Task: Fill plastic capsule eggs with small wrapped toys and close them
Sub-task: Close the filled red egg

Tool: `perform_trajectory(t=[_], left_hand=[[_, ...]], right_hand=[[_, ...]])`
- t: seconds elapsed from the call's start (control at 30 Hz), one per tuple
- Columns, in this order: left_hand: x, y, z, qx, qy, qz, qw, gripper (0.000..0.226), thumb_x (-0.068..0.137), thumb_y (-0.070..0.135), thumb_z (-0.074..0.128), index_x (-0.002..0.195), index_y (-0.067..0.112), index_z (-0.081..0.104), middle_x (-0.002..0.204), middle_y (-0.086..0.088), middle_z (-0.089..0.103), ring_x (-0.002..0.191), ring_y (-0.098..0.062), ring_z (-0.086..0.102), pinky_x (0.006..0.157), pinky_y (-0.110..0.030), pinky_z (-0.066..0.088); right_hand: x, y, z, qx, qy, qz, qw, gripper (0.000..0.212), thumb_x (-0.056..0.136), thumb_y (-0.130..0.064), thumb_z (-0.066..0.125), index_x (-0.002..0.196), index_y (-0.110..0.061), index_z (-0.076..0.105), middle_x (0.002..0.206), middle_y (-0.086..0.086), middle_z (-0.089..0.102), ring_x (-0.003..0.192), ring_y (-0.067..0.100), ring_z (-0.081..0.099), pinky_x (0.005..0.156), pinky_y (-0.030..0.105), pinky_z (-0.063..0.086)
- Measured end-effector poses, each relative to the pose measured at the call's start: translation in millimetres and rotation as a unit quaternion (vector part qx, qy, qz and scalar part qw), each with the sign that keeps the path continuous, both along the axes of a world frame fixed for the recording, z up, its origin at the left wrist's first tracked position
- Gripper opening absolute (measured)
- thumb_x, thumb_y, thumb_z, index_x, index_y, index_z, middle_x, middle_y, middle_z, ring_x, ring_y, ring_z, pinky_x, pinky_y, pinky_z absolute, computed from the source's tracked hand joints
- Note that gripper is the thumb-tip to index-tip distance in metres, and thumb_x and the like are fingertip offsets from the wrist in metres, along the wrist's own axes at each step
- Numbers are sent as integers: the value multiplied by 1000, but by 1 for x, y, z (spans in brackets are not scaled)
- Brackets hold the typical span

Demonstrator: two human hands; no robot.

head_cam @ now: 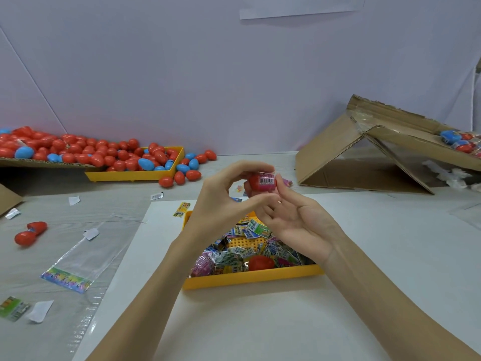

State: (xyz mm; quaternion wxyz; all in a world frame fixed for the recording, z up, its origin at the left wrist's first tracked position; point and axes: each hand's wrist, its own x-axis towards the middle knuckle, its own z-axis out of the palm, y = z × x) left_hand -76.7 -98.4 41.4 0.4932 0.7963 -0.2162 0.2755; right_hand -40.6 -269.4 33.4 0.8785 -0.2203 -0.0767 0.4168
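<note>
My left hand grips a red capsule egg between curled fingers and thumb, above the table's middle. A pink wrapped toy with a barcode sticks out of the egg's open side. My right hand is palm up beside it, its fingertips touching the wrapped toy and the egg. Below both hands stands a yellow tray holding several small wrapped toys and one red egg half.
A heap of red and blue eggs fills a cardboard sheet and a second yellow tray at back left. An open red egg and clear plastic bags lie at left. A tipped cardboard box stands at right.
</note>
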Motion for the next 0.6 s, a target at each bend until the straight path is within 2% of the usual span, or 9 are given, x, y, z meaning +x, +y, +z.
perform_trajectory(t=[0.07,0.13,0.33,0.43,0.5,0.6], left_hand=[[1,4,2,-17,4,-8,1000,38,89,17,78,124,6,70,120,-1,73,118,-23,67,102,-35,55],[0,6,3,-13,-1,-9,1000,30,90,12,78,119,6,73,116,-1,75,115,-24,69,101,-37,55],[0,3,-1,-15,-30,4,999,29,87,17,79,114,6,75,112,-4,76,112,-23,70,99,-41,56],[0,2,-3,-4,-29,18,999,30,86,19,79,114,8,76,114,-4,76,114,-21,69,101,-42,55],[0,3,-4,12,-34,24,999,29,86,21,78,113,10,77,114,-2,76,114,-21,69,100,-41,55],[0,0,-4,29,-41,40,998,28,87,27,76,112,15,76,111,3,76,111,-21,68,96,-38,56]], right_hand=[[0,0,1,5,2,1,1000,24,84,-13,77,101,4,78,122,23,70,117,27,70,105,37,54],[-1,1,0,2,-3,0,1000,23,85,-13,77,100,4,78,119,21,71,110,29,72,105,39,55],[-2,4,-3,3,-1,-7,1000,41,77,-13,85,114,2,77,130,21,68,121,29,68,99,38,58],[-4,3,-4,-2,-9,-5,1000,40,88,-15,76,124,3,72,137,24,64,127,30,65,102,39,56],[-3,1,-5,-10,-19,-7,1000,47,93,-16,70,136,-1,61,140,25,62,129,31,64,104,40,55],[-4,1,-4,-40,-53,-15,998,47,97,-21,64,139,-4,56,141,23,62,129,28,64,105,38,54]])
